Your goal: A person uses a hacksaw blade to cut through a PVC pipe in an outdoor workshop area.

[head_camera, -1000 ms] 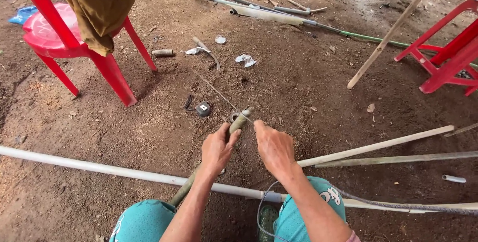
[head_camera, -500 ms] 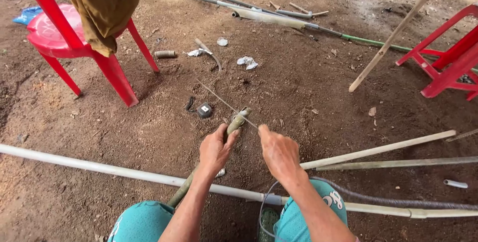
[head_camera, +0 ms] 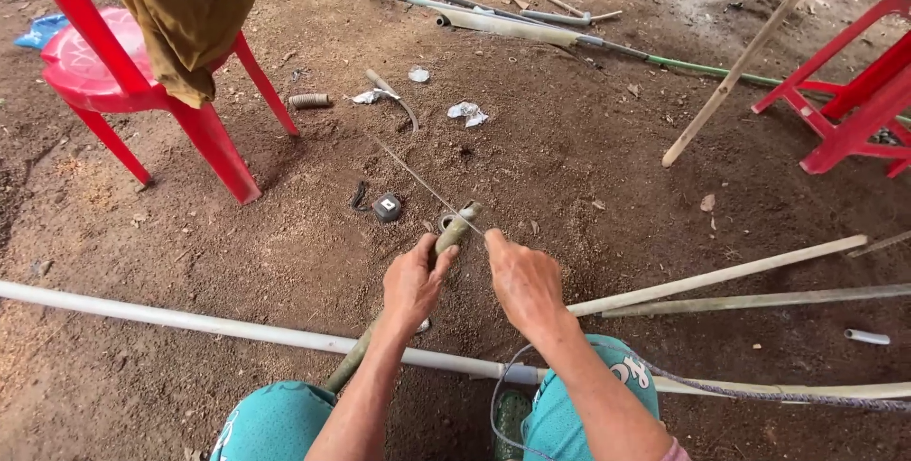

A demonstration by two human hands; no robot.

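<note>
My left hand point(head_camera: 414, 283) grips a dirty greenish pipe point(head_camera: 455, 230) that slants up from between my knees, its open end pointing away from me. My right hand point(head_camera: 520, 276) pinches a thin metal blade or wire point(head_camera: 418, 179), which runs from my fingers across the pipe's end and off to the upper left. Both hands sit close together above brown dirt. My knees in teal trousers point(head_camera: 275, 423) show at the bottom edge.
A long white pipe point(head_camera: 171, 319) lies across the ground under my arms. A small tape measure point(head_camera: 386, 207) sits just beyond the pipe's end. Red plastic chairs stand at upper left point(head_camera: 142, 82), with a brown cloth point(head_camera: 190, 6) draped on it, and right point(head_camera: 854, 101). Wooden sticks point(head_camera: 721, 276) and more pipes point(head_camera: 503, 25) lie about.
The hands and the blade have shifted only slightly on the pipe; the view has drifted a little. Nothing was picked up or let go.
</note>
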